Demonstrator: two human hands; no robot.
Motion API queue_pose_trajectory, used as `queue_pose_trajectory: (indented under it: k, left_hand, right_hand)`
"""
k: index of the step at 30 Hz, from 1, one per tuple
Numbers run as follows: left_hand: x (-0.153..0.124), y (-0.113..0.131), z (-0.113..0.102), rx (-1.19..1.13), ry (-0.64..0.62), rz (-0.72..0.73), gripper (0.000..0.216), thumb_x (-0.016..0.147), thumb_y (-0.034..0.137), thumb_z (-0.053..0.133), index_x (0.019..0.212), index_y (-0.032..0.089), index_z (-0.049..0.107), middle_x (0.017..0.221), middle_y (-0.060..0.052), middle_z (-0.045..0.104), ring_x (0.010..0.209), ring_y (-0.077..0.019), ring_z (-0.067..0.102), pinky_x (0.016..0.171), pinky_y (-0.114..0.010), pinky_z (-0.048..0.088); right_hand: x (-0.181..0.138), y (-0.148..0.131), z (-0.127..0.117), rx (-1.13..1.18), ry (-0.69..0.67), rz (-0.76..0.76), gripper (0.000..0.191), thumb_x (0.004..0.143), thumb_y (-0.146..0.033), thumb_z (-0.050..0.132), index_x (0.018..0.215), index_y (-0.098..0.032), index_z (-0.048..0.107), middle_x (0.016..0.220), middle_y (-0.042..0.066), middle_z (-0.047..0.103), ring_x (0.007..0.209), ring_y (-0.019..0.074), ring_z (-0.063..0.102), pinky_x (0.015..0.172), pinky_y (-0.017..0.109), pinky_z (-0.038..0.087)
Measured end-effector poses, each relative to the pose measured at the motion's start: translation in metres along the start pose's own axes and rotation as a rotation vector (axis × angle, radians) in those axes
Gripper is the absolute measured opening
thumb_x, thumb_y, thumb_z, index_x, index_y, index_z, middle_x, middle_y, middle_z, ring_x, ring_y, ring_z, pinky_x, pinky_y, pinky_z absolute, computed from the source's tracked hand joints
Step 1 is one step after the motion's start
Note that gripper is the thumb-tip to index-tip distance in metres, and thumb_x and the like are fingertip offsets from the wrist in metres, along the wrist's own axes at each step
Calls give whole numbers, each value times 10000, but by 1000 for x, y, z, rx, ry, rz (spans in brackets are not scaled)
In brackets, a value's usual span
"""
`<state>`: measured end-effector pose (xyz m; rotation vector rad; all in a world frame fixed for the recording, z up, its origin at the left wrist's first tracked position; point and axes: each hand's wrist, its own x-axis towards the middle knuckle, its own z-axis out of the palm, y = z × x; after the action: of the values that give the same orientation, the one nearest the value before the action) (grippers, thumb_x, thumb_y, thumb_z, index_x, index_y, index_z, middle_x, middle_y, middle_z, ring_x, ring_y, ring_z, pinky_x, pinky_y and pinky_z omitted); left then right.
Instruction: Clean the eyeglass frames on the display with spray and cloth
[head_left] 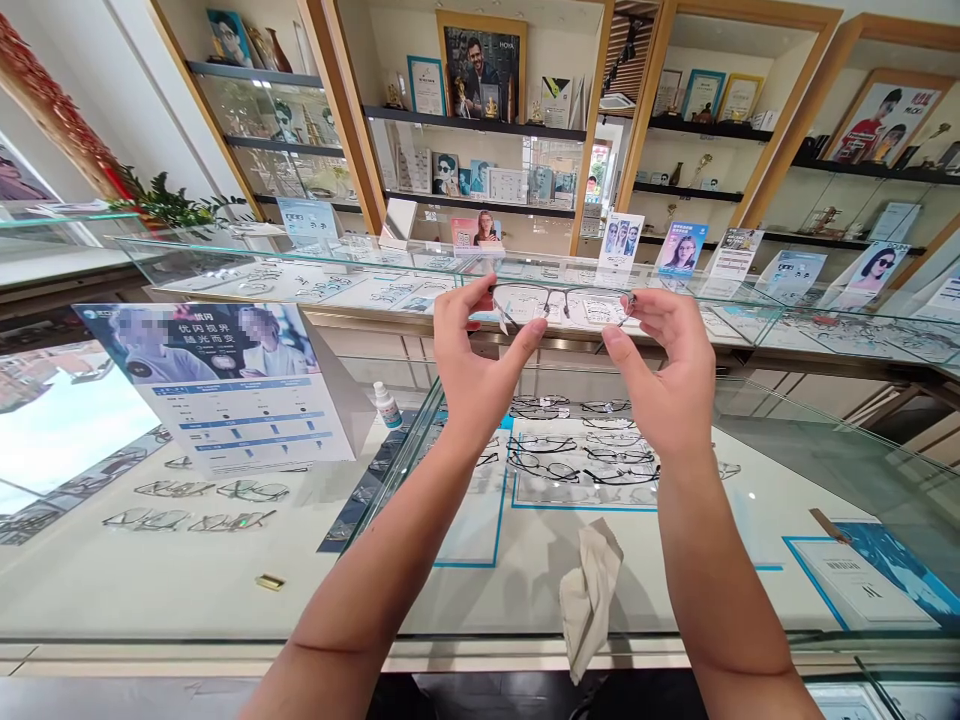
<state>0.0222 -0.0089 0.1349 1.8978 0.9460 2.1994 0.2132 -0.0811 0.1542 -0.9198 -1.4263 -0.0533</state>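
Note:
A pair of eyeglasses [556,292] with a dark upper rim is held up level above the glass counter. My left hand [476,350] grips its left end between thumb and fingers. At the opposite end my right hand [667,355] pinches the frame the same way. Through the lenses the display behind shows. Below my hands, a crumpled beige cloth [592,590] lies on the counter's front edge, partly hanging over it. Several eyeglasses [577,450] rest in rows inside the case under my hands.
To the left stands a tent-shaped printed sign [240,385], with a small white bottle [387,405] beside it. A small gold-coloured piece [270,582] lies near the front. Farther back runs another glass display case [360,285], with shelves [472,125] behind.

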Motion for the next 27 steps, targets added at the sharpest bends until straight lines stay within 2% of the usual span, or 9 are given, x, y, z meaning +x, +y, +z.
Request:
queue_pose_trajectory:
  k: [14,22,27]
  left_hand:
    - [0,-4,2,22,17,13,578,872,548,848,1366,315,659,1270,-80,661,1144,-243,654,932,-403,545]
    - [0,6,-2,106,114,100,618,866,563,850,1378,283,647,1287,-93,646,1144,-254,646,947,-418,544]
    - [0,5,-1,122,140,139,650,843,581,864,1376,279,645,1289,-101,647,1167,-272,642,973,-441,549]
  right_hand:
    - [-1,0,2,16,-14,12,345,969,-487,752,1271,-353,651,1318,47,744,1261,280,702,1122,563,575]
    - [1,10,5,105,-67,80,385,953,-519,773,1271,-346,644,1342,52,748,1276,271,709,1056,518,610]
    - [2,10,6,82,-43,106,411,929,-536,787,1280,-353,678,1404,54,710,1281,272,696,1054,515,614]
